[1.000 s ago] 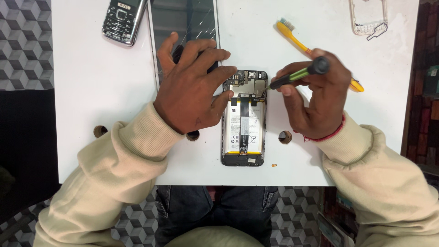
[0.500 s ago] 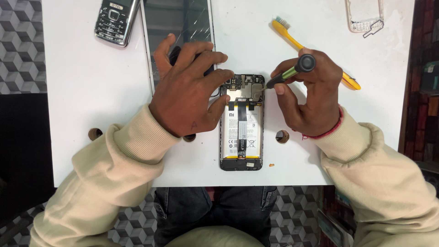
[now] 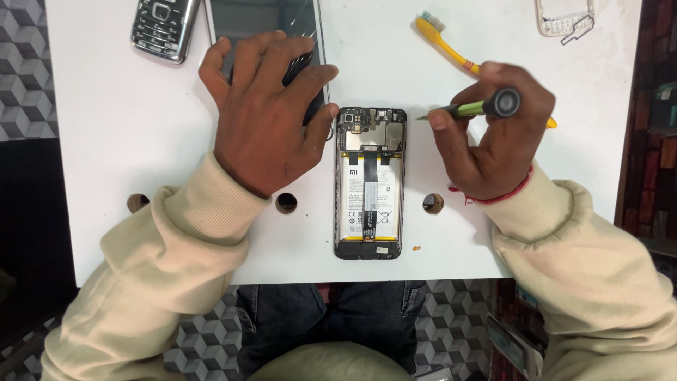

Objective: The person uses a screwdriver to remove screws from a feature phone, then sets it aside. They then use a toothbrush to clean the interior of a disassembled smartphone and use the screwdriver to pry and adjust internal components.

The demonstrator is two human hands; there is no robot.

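The opened phone (image 3: 369, 183) lies face down near the front edge of the white table (image 3: 127, 141), its battery and circuit board exposed. Just right of the phone, the right hand (image 3: 490, 134) closes its fingers around a green screwdriver (image 3: 469, 108), tip pointing toward the phone's upper part but apart from it. Left of the phone, the left hand (image 3: 264, 116) rests spread on a dark object I cannot identify, probably to keep it steady. A yellow toothbrush (image 3: 444, 42) lies beyond the phone.

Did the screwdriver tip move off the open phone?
Yes. Earlier the tip touched the open phone's top right corner; now the screwdriver in the right hand has pulled rightward, tip clear of the phone's edge.
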